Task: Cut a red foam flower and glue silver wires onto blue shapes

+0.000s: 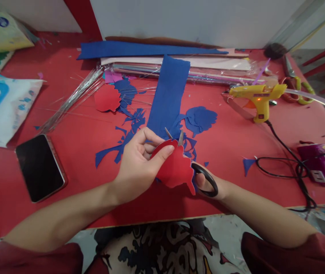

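Note:
My left hand pinches a red cut-out shape with scalloped edges, thumb on its front. My right hand, mostly hidden behind the red shape, grips black-handled scissors whose blades poke up, apart, above the shape's top edge. Just behind lies a long blue foam strip with a blue cut-out shape and several blue scraps around it. Another red cut-out lies further back on the left.
A black phone lies at the left on the red table. A yellow glue gun stands at the right, its cord running to a purple power strip. Stacked sheets, thin wires and plastic bags lie behind.

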Demonstrator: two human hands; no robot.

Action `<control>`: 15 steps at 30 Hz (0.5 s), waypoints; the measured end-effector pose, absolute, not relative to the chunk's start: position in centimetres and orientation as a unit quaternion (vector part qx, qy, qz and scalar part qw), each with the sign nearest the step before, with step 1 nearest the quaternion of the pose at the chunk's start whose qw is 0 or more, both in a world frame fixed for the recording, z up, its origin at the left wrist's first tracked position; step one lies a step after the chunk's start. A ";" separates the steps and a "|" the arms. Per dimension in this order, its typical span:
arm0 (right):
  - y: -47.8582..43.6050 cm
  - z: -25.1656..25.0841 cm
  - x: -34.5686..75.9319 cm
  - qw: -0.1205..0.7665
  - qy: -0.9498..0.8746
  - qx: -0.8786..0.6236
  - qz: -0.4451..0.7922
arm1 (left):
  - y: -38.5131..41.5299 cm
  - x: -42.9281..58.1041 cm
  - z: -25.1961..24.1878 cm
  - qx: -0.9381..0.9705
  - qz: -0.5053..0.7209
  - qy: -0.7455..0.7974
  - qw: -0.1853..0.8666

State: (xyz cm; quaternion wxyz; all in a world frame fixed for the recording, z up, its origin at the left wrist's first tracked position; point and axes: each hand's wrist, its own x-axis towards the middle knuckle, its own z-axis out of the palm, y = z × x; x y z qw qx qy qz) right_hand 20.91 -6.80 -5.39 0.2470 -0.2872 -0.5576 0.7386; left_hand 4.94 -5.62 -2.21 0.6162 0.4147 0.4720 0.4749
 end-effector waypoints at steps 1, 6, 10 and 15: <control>-6.8 -5.2 20.9 0.249 -0.567 -0.284 0.732 | -5.7 5.0 -2.3 0.406 0.478 0.468 0.622; -6.9 -4.7 20.6 0.265 -0.601 -0.279 0.700 | -6.0 5.2 -2.7 0.368 0.479 0.448 0.659; -7.1 -4.5 20.5 0.280 -0.610 -0.260 0.694 | -6.1 5.3 -2.9 0.341 0.480 0.423 0.689; -7.2 -4.6 20.6 0.272 -0.617 -0.277 0.684 | -6.1 5.4 -2.9 0.327 0.484 0.413 0.699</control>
